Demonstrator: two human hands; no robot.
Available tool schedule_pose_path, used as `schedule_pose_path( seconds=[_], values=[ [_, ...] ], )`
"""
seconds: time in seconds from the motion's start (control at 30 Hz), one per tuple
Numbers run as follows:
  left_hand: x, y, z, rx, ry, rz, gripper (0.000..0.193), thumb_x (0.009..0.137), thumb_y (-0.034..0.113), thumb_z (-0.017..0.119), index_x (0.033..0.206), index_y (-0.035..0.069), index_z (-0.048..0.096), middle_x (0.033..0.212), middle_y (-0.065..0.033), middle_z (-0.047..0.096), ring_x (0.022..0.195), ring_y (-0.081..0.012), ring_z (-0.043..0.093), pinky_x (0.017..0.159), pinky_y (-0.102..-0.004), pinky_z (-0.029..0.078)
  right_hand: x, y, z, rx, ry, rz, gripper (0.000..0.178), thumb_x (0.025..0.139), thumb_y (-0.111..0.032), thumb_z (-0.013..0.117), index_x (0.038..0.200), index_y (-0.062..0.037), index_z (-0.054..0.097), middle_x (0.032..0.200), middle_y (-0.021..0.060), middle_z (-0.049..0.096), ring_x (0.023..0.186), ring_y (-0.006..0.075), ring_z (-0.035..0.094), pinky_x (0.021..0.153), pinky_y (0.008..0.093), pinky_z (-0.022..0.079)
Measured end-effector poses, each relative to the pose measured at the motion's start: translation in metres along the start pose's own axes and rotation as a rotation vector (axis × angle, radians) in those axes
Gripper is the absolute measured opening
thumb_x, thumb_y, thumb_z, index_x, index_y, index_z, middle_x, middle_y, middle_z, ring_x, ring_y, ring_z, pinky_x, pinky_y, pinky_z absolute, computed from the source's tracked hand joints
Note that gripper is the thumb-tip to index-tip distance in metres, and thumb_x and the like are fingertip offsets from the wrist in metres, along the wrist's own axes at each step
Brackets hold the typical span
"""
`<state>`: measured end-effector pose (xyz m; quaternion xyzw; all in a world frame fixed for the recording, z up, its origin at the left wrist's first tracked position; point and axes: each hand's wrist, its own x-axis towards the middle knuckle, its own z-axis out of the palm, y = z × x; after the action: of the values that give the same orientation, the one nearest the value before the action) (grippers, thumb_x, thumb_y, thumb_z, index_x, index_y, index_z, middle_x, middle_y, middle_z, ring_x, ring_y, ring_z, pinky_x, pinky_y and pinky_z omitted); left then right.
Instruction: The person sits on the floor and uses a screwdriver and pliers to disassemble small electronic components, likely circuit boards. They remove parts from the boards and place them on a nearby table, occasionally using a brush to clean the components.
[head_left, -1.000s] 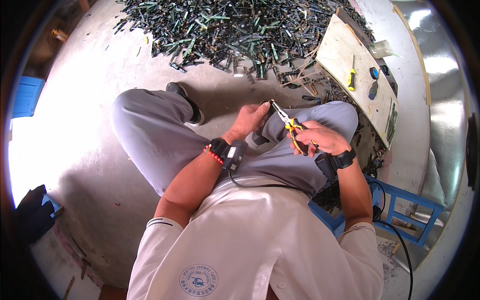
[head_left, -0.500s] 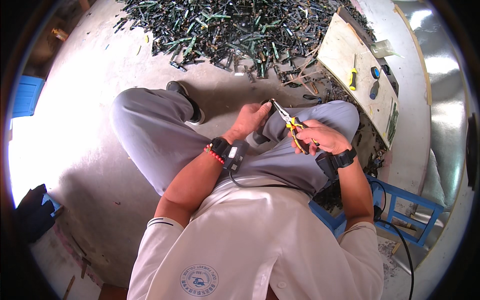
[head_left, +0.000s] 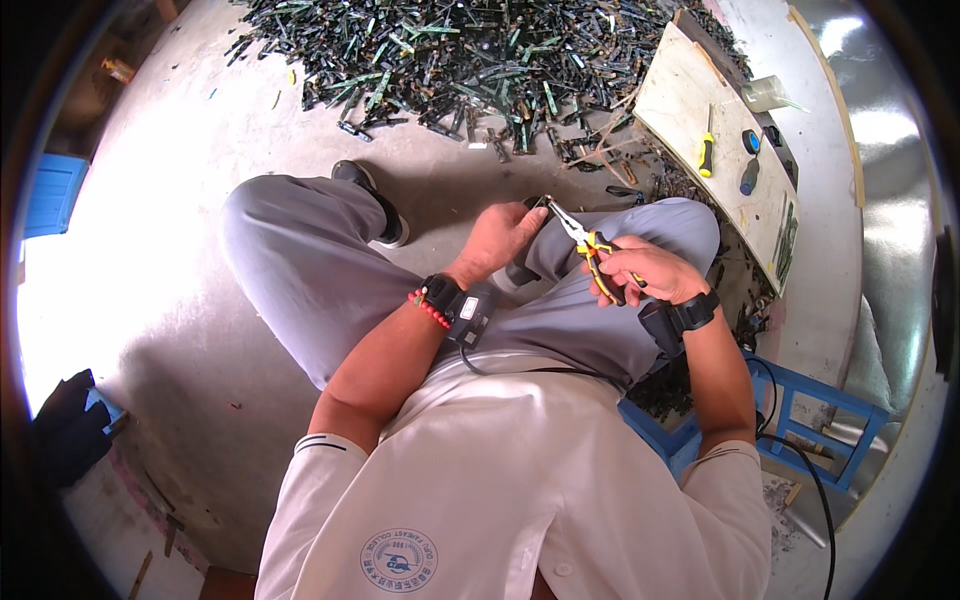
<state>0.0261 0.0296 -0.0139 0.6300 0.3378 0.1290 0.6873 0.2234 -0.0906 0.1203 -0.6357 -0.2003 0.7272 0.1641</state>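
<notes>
My left hand [head_left: 503,240] is closed, thumb and fingers pinching a small dark piece [head_left: 538,203] that is mostly hidden behind the fingertips. My right hand [head_left: 652,273] wraps round the yellow-and-black handles of needle-nose pliers [head_left: 583,233]. Their slim metal jaws point up and left, and the tips meet the small piece beside my left thumb. Whether the jaws grip it is too small to tell. Both hands are over my bent right leg.
A big heap of dark and green strips [head_left: 450,70] covers the floor ahead. At the right a pale board [head_left: 680,95] bears a yellow-handled screwdriver [head_left: 707,155], a blue-and-black roll [head_left: 750,142] and a dark-handled tool [head_left: 748,178]. A blue frame [head_left: 820,395] stands near my right elbow.
My right hand has shifted slightly right with the pliers, whose handles look closer together. Their tips stay by my left thumb. My left hand has barely moved.
</notes>
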Motion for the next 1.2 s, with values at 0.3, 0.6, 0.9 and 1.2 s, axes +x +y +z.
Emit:
schedule_pose_path(
  seconds=[0.3, 0.6, 0.9, 1.2],
  values=[
    [0.001, -0.004, 0.000, 0.246, 0.036, 0.137, 0.048, 0.095, 0.041, 0.061, 0.090, -0.006, 0.066, 0.063, -0.0168, 0.058, 0.057, -0.0239, 0.052, 0.060, -0.0399, 0.046, -0.001, 0.004, -0.009, 0.050, -0.050, -0.019, 0.030, 0.092, -0.024, 0.051, 0.104, 0.0019, 0.061, 0.082, 0.0092, 0.068, 0.067, 0.0151, 0.068, 0.039, 0.0195, 0.038],
    [-0.002, 0.001, -0.002, 0.267, 0.049, 0.167, 0.045, 0.093, 0.039, 0.063, 0.088, -0.006, 0.067, 0.065, -0.0217, 0.059, 0.057, -0.0286, 0.052, 0.061, -0.0418, 0.047, -0.004, 0.002, -0.013, 0.077, -0.088, -0.015, 0.032, 0.092, -0.024, 0.050, 0.105, 0.0026, 0.061, 0.083, 0.0097, 0.068, 0.066, 0.0157, 0.068, 0.041, 0.0206, 0.040],
    [-0.003, 0.008, -0.004, 0.314, 0.011, 0.202, 0.042, 0.092, 0.037, 0.065, 0.083, -0.005, 0.066, 0.064, -0.0217, 0.057, 0.056, -0.0322, 0.052, 0.059, -0.0423, 0.046, -0.007, 0.002, -0.021, 0.165, -0.127, 0.014, 0.034, 0.092, -0.024, 0.051, 0.109, 0.0040, 0.061, 0.084, 0.0121, 0.068, 0.070, 0.0207, 0.068, 0.062, 0.0310, 0.054],
    [-0.002, 0.006, -0.005, 0.331, 0.026, 0.290, 0.042, 0.092, 0.036, 0.064, 0.079, -0.003, 0.066, 0.066, -0.0224, 0.059, 0.060, -0.0401, 0.055, 0.059, -0.0442, 0.046, -0.009, 0.005, -0.022, 0.285, -0.238, 0.061, 0.036, 0.093, -0.024, 0.050, 0.116, 0.0024, 0.058, 0.093, 0.0151, 0.068, 0.074, 0.0223, 0.068, 0.061, 0.0337, 0.055]
  ],
)
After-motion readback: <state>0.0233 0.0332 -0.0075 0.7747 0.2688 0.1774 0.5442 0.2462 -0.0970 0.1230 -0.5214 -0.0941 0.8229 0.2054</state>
